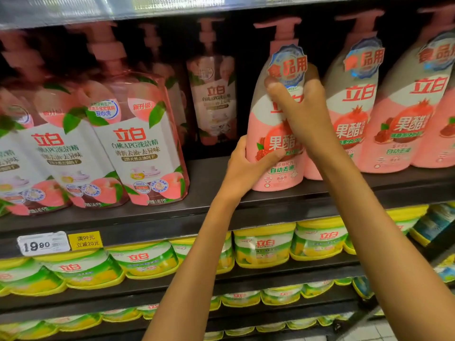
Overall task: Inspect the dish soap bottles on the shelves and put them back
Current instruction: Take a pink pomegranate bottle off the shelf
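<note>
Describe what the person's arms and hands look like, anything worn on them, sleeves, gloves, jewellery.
Both arms are bare right to the picture's lower edge, with no sleeves in view. The left hand and right hand wear no gloves. No watch, bracelet or ring shows on either wrist or on the visible fingers.

The pomegranate soap bottle (pixel 275 143) was pink and grey; peach bottles (pixel 145 148) pink-and-white with green leaves; tubs (pixel 263 244) yellow and green.

both hands on a pink pump bottle

the left hand (pixel 242 166) grips the lower side of the pink pomegranate bottle (pixel 272 134) standing on the dark shelf (pixel 211 178); the right hand (pixel 299 104) wraps its upper body. peach-label bottles (pixel 138 143) stand left, yellow tubs (pixel 263 244) below.
</note>
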A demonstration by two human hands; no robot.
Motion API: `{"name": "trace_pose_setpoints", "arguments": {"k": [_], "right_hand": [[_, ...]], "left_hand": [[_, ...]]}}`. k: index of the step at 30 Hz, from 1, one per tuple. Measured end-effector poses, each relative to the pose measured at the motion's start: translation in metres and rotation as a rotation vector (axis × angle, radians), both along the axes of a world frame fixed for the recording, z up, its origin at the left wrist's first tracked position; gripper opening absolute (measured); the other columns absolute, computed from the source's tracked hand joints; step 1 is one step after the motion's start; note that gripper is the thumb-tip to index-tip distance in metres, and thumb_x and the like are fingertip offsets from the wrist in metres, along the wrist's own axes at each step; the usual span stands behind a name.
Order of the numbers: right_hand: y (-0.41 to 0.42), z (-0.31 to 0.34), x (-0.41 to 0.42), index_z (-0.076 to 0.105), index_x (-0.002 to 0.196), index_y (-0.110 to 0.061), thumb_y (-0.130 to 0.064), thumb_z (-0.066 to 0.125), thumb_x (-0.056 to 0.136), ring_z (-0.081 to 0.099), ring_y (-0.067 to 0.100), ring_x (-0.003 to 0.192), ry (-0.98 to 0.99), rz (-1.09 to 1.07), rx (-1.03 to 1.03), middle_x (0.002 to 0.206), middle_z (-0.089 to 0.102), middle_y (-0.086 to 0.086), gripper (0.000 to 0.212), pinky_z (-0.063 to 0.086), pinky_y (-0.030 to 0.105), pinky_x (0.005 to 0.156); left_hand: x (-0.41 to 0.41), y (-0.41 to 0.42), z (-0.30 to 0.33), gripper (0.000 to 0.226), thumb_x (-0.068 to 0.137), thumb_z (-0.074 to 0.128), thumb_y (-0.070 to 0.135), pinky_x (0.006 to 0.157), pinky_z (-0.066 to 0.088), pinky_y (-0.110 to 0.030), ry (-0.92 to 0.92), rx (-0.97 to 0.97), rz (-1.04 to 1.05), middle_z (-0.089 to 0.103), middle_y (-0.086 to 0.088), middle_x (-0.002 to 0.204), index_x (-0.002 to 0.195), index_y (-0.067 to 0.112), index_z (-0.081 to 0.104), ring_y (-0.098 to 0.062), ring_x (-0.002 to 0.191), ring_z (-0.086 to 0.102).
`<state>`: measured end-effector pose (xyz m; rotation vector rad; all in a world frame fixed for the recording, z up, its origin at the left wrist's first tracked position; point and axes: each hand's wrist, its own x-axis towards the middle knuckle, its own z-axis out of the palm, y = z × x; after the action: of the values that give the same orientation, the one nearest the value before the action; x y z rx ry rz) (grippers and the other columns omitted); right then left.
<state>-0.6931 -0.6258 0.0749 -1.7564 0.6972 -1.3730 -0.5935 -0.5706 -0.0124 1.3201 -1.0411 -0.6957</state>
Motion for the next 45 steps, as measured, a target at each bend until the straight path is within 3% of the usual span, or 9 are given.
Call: {"name": "trace_pose_setpoints", "arguments": {"k": [4,8,14,19,25,30,33,38,45], "right_hand": [[0.007,-0.002,0.001,0.048,0.116,-0.011,-0.035,0.067,0.090,0.065,0.017,0.100,0.029,-0.032,0.002,0.111,0.064,0.007,0.041,0.053,0.035,0.090],[0.014,-0.001,-0.002,0.048,0.121,-0.008,-0.033,0.067,0.091,0.067,0.011,0.097,-0.023,0.038,0.052,0.109,0.065,0.003,0.043,0.055,0.026,0.083],[0.020,-0.003,-0.020,0.048,0.130,-0.012,-0.027,0.066,0.091,0.069,0.005,0.098,-0.075,0.222,0.110,0.113,0.069,-0.003,0.045,0.053,0.017,0.076],[0.026,-0.004,-0.028,0.050,0.132,-0.005,-0.015,0.071,0.086,0.071,0.017,0.098,-0.154,0.307,0.111,0.114,0.070,0.006,0.051,0.056,0.026,0.076],[0.029,0.008,-0.035,0.054,0.120,-0.011,-0.021,0.071,0.086,0.073,0.012,0.088,-0.166,0.374,0.045,0.100,0.074,-0.005,0.040,0.056,0.022,0.070],[0.019,0.021,-0.052,0.062,0.108,-0.011,-0.024,0.056,0.092,0.073,0.017,0.088,-0.268,0.767,0.305,0.094,0.076,0.004,0.022,0.057,0.030,0.075],[0.017,0.015,-0.059,0.063,0.108,-0.009,-0.022,0.056,0.092,0.073,0.019,0.085,-0.278,0.805,0.333,0.092,0.075,0.007,0.022,0.057,0.031,0.074],[0.018,0.000,-0.068,0.061,0.113,-0.009,-0.021,0.059,0.090,0.073,0.019,0.085,-0.212,0.792,0.311,0.093,0.075,0.007,0.026,0.057,0.030,0.070],[0.021,0.000,-0.074,0.065,0.110,-0.009,-0.029,0.058,0.093,0.074,0.021,0.085,-0.253,0.825,0.472,0.093,0.076,0.009,0.027,0.058,0.031,0.068]], "left_hand": [[0.003,0.003,-0.007,0.057,0.067,0.079,0.050,0.083,0.058,-0.031,-0.016,0.024,0.006,0.070,0.006,0.106,0.115,0.026,0.059,-0.007,0.095,0.069],[0.003,0.010,-0.007,0.057,0.051,0.074,0.065,0.075,0.057,-0.021,-0.035,0.034,0.011,0.069,0.013,0.100,0.098,0.040,0.055,-0.001,0.090,0.069],[0.001,0.018,-0.009,0.043,0.067,0.075,0.057,0.071,0.055,-0.017,-0.054,0.005,-0.046,0.066,0.015,0.103,0.098,0.042,0.049,-0.002,0.094,0.066],[-0.008,0.032,-0.013,0.053,0.056,0.070,0.062,0.074,0.059,-0.025,-0.017,-0.101,0.032,0.070,0.011,0.100,0.099,0.035,0.056,-0.007,0.090,0.070],[-0.032,0.054,-0.003,0.053,0.055,0.066,0.077,0.071,0.059,-0.032,-0.006,-0.201,0.153,0.075,0.006,0.083,0.083,0.032,0.068,-0.014,0.083,0.072],[-0.052,0.069,0.017,0.085,0.072,0.056,0.068,0.067,0.048,-0.048,0.103,-0.255,0.117,0.060,-0.040,0.083,0.078,-0.017,0.055,-0.055,0.077,0.059],[-0.062,0.075,0.016,0.080,0.071,0.057,0.071,0.066,0.053,-0.046,0.109,-0.192,0.102,0.065,-0.035,0.084,0.079,-0.009,0.065,-0.041,0.075,0.067],[-0.075,0.086,-0.007,0.047,0.067,0.057,0.075,0.067,0.056,-0.020,0.229,-0.061,-0.081,0.076,0.005,0.098,0.094,0.041,0.074,-0.011,0.092,0.072],[-0.086,0.089,-0.003,0.046,0.069,0.057,0.068,0.072,0.057,-0.026,0.359,-0.112,-0.061,0.075,-0.001,0.104,0.098,0.038,0.075,-0.017,0.097,0.071]]}}
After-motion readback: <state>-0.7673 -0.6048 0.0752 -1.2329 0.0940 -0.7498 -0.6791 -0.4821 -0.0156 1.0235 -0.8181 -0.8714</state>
